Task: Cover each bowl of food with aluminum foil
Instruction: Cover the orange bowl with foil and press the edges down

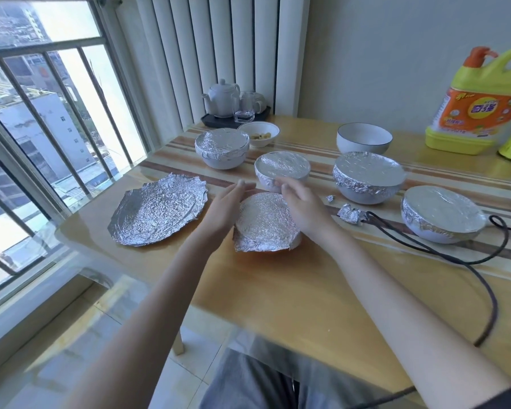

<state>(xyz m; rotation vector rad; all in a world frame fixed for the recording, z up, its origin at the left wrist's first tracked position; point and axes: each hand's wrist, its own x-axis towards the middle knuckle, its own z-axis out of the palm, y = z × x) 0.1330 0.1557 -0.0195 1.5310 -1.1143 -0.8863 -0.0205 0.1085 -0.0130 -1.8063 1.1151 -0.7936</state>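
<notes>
A small bowl [296, 242] stands in front of me with crinkled foil [263, 222] laid over its top, its edges flaring out at the front. My left hand [224, 208] is at the foil's left side with fingers straight. My right hand [303, 203] is at its right side, fingers relaxed and slightly blurred. Several other bowls wear foil covers: far left [222, 146], middle [282, 169], right [368, 178] and far right [441, 216]. A loose foil sheet [160, 209] lies flat to the left. Two bowls are uncovered: one with food [258, 134] and an empty-looking one [363, 138].
Foil scraps [351, 214] lie beside a black cable [455, 255] that runs across the table's right side. A teapot and glass on a dark tray [233, 104] stand at the back. A yellow detergent jug [481, 101] is at the far right. A window borders the left edge.
</notes>
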